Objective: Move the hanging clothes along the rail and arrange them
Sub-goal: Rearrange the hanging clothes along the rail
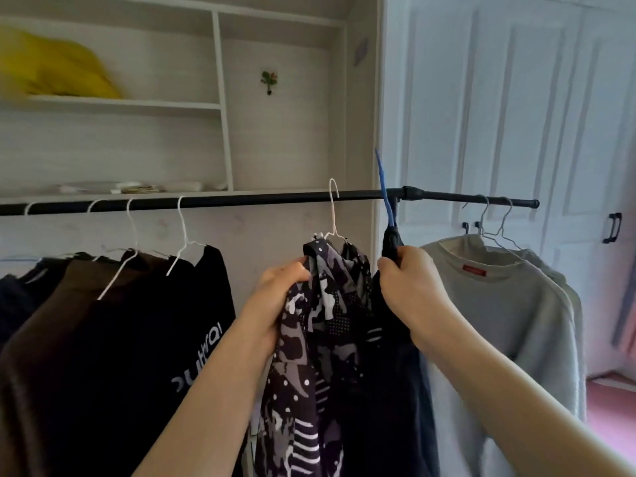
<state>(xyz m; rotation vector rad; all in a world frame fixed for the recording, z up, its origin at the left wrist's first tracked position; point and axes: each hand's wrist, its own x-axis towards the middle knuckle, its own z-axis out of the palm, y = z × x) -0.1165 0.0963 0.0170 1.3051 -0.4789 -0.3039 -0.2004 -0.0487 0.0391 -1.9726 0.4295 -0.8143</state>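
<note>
Dark group: a bunch of dark garments [113,339], one black with pale lettering, hangs on white wire hangers well to the left of the left hand; bunched tight, so it looks like the sorted end of the row.
Rail: the black rail [241,200] runs above both hands; the bare stretch up and left of the left hand is, I judge, the room into which the next pieces can slide.
Left hand: the left hand [275,301] is clenched on a fistful of the patterned shirt [309,373], gripping cloth near the shoulder, not the hanger, likely to steady or drag it sideways.
White hanger: the white hanger [333,215] of that shirt rises just above and right of the left grip; its hook seems to sit at the rail, though whether it rests fully over it I cannot tell.
Right hand: the right hand [409,287] is closed around the neck of a dark garment [392,390], just right of the patterned shirt and touching it.
Blue hanger: the blue hanger [384,187] stands straight up from the right grip, its tip above the rail and not hooked, so this piece appears carried by the hand.
In the way: the rail joint [411,193], just above and right of the right grip, could snag a sliding hook.
Grey tops: grey tops [499,304] hang close to the right of the right hand, crowding that side.
Behind: shelves [137,105] and a white door [516,98], clear of the work.
</note>
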